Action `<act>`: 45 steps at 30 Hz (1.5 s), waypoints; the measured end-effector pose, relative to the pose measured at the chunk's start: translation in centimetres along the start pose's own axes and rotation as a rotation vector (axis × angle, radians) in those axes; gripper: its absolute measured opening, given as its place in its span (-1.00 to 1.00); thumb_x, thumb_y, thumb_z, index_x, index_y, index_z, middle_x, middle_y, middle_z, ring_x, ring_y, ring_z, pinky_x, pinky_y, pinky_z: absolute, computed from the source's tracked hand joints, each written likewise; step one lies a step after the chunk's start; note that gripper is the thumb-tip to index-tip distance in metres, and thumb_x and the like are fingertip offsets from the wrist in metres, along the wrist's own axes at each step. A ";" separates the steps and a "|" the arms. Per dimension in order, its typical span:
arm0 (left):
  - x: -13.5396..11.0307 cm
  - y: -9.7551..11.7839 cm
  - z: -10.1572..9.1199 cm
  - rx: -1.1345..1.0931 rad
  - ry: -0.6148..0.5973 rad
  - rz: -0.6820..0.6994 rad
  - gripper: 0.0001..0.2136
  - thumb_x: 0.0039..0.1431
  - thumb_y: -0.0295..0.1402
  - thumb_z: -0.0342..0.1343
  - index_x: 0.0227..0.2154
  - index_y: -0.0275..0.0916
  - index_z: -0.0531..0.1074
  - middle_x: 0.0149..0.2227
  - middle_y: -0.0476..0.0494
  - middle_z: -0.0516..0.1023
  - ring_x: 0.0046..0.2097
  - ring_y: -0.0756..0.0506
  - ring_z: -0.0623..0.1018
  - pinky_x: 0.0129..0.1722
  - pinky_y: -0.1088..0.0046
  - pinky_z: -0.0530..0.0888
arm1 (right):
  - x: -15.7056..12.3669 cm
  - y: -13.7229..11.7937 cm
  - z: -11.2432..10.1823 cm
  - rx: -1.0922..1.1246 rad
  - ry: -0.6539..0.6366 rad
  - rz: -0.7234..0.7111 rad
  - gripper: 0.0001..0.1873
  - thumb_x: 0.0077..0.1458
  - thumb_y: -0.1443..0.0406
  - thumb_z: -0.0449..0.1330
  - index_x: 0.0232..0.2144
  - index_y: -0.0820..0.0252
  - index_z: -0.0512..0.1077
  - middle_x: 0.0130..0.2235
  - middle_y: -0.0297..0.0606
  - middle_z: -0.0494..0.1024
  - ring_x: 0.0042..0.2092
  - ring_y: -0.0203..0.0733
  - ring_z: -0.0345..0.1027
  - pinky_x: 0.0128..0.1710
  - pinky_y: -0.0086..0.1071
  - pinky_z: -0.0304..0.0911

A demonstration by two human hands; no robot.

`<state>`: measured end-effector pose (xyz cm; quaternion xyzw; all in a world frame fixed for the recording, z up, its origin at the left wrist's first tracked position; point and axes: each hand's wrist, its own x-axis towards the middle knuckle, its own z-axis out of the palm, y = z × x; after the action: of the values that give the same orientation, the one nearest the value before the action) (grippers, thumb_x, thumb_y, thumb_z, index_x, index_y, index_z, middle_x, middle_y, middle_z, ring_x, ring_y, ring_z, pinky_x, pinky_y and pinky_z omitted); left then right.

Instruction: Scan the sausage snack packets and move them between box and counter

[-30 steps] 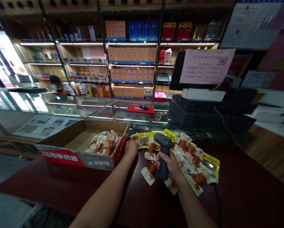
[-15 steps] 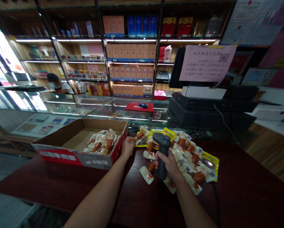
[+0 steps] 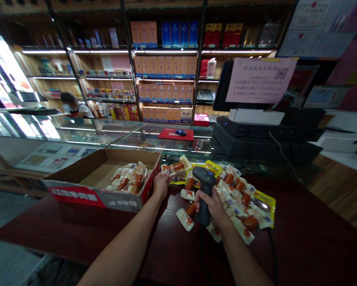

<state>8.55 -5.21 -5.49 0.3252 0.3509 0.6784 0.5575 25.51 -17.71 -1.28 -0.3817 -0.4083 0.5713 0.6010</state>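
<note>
Between the fingers of my left hand is a vacuum-packed sausage, held by its near left end just right of the cardboard box. My right hand is wrapped round the handle of a dark grey barcode scanner, its head pointing forward and a little left. Under and around the scanner lies a heap of packed sausages with yellow packets among them. One loose sausage pack lies at the heap's near left. More packed sausages sit inside the box, towards its right side.
A dark red wooden table carries everything. Behind it is a glass counter with a mouse on a red pad. A monitor stands back right. A person is far left, before the shelves. The scanner's cable runs down at right.
My left hand has turned the sausage pack so more of its wrapper faces me, and shifted slightly. My right hand and the scanner have hardly moved.
</note>
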 end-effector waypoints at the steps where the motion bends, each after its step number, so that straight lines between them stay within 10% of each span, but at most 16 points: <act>1: -0.1 0.1 0.0 -0.003 -0.003 -0.007 -0.78 -0.20 -0.43 0.24 -0.42 -0.33 0.38 -0.43 -0.07 0.51 -0.37 -0.04 0.54 -0.31 0.43 0.48 | -0.1 0.0 0.1 -0.001 0.007 0.013 -0.50 -0.19 0.14 0.33 -0.20 0.20 0.31 -0.61 -0.47 0.41 -0.66 -0.32 0.26 -0.70 -0.43 0.26; 15: -0.8 1.6 0.6 -0.342 -0.054 -0.312 -0.86 0.15 -0.48 -0.05 -0.43 -0.29 0.40 -0.59 -0.02 0.34 -0.57 0.09 0.35 -0.49 0.56 0.40 | -0.2 0.0 0.3 -0.008 -0.003 0.040 -0.50 -0.20 0.14 0.34 -0.20 0.19 0.31 -0.61 -0.47 0.41 -0.66 -0.32 0.26 -0.70 -0.43 0.26; 23: -1.7 2.3 0.6 -0.352 -0.141 -0.333 -0.45 0.12 0.10 -0.24 -0.33 -0.32 0.40 -0.48 -0.16 0.42 -0.47 -0.04 0.45 -0.45 0.38 0.44 | -0.2 0.1 0.4 -0.023 -0.009 0.046 -0.50 -0.18 0.14 0.33 -0.20 0.20 0.29 -0.61 -0.47 0.42 -0.66 -0.34 0.26 -0.70 -0.45 0.27; 27: -1.4 2.4 0.5 -0.110 -0.169 -0.166 -0.41 0.00 0.15 -0.09 -0.19 -0.32 0.38 -0.19 -0.31 0.50 -0.21 -0.17 0.52 -0.30 0.30 0.46 | -0.2 0.1 0.4 -0.009 -0.026 0.044 -0.51 -0.16 0.15 0.32 -0.19 0.22 0.27 -0.61 -0.47 0.42 -0.66 -0.35 0.26 -0.69 -0.45 0.27; 33: -0.7 1.8 0.3 0.603 -0.125 0.121 -0.55 -0.36 -0.36 0.35 -0.27 -0.29 0.45 -0.14 -0.25 0.51 -0.04 -0.22 0.45 0.01 0.25 0.32 | -0.2 0.2 0.3 -0.005 -0.022 0.030 -0.53 -0.14 0.17 0.31 -0.19 0.21 0.28 -0.61 -0.47 0.41 -0.66 -0.34 0.25 -0.69 -0.45 0.28; 40: -1.6 0.5 1.0 0.295 -0.185 -0.036 -0.48 -0.32 -0.34 0.29 -0.18 -0.34 0.36 -0.25 -0.21 0.50 -0.28 -0.10 0.51 -0.22 0.32 0.42 | -0.1 0.3 0.3 -0.013 -0.016 0.029 -0.54 -0.16 0.16 0.31 -0.22 0.20 0.28 -0.61 -0.47 0.42 -0.66 -0.34 0.25 -0.70 -0.44 0.28; 45: -2.4 1.5 1.0 1.091 -0.305 0.072 -0.49 -0.25 -0.16 0.26 -0.19 -0.32 0.41 -0.16 -0.28 0.46 -0.12 -0.19 0.49 -0.10 0.33 0.37 | -0.2 0.3 0.3 0.007 -0.013 0.056 -0.52 -0.16 0.16 0.31 -0.19 0.20 0.28 -0.61 -0.48 0.42 -0.67 -0.35 0.25 -0.70 -0.45 0.27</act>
<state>9.01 -7.62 -3.75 0.6723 0.5547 0.3627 0.3298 25.08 -17.87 -1.41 -0.3870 -0.3994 0.5920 0.5833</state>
